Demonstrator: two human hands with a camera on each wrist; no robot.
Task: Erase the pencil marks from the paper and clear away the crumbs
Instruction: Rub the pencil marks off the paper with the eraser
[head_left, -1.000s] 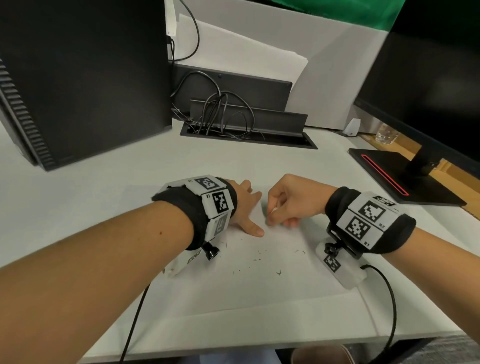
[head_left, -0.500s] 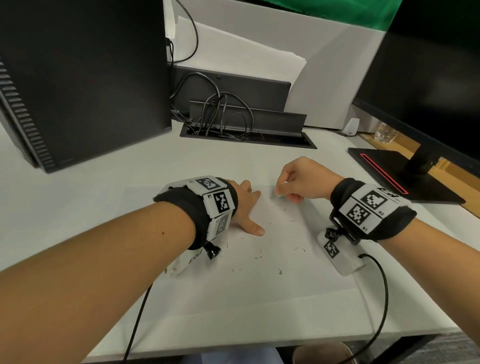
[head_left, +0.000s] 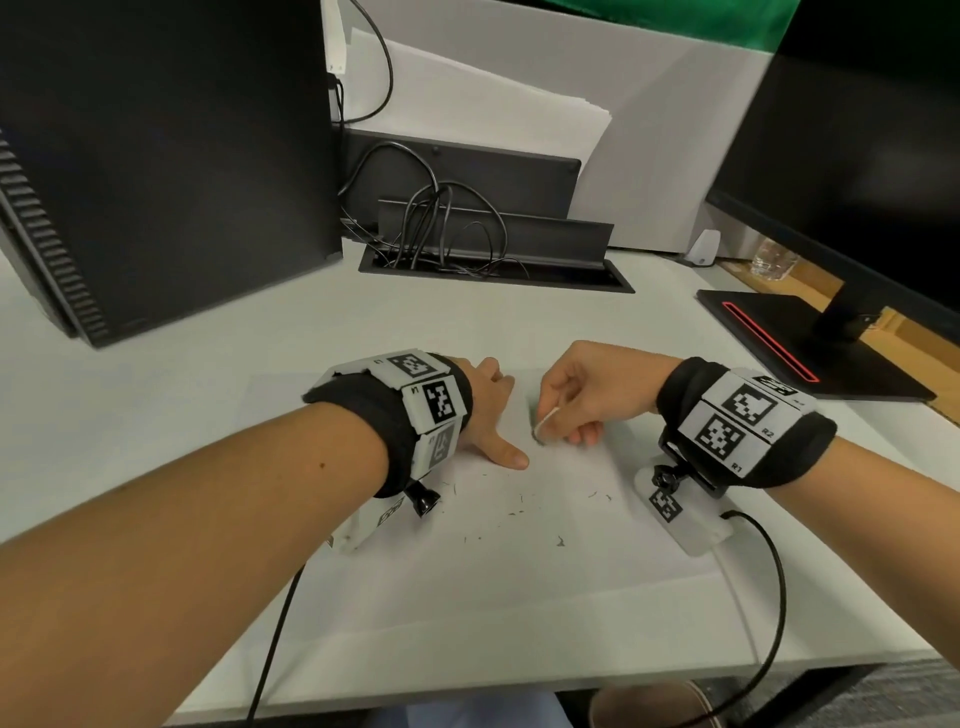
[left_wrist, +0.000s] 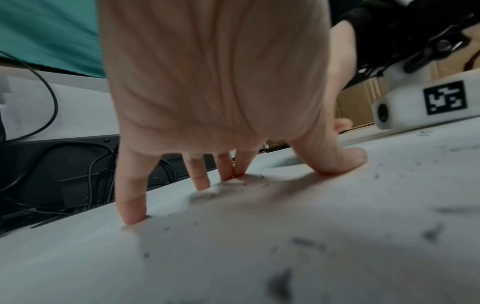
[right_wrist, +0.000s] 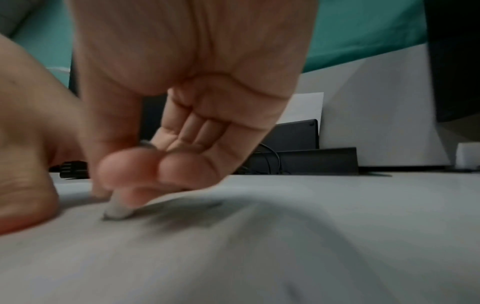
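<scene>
A white sheet of paper (head_left: 519, 561) lies on the desk before me, strewn with dark eraser crumbs (head_left: 560, 541). My left hand (head_left: 491, 415) presses flat on its upper part, fingers (left_wrist: 132, 205) spread and straight, fingertips on the sheet. Just to its right, my right hand (head_left: 571, 405) pinches a small white eraser (head_left: 545, 422) between thumb and fingertips. The eraser's tip (right_wrist: 116, 210) touches the paper near a faint grey pencil smudge (head_left: 535, 405). More crumbs (left_wrist: 433, 232) show in the left wrist view.
A black computer tower (head_left: 156, 156) stands at the back left. A cable tray (head_left: 493, 254) with black cords sits behind the paper. A monitor with its stand base (head_left: 810, 348) is at the right. The desk's front edge (head_left: 519, 686) is near me.
My right hand with the eraser moved away from me half a second ago and has now come back toward me and left, rubbing the paper. The left hand stayed put.
</scene>
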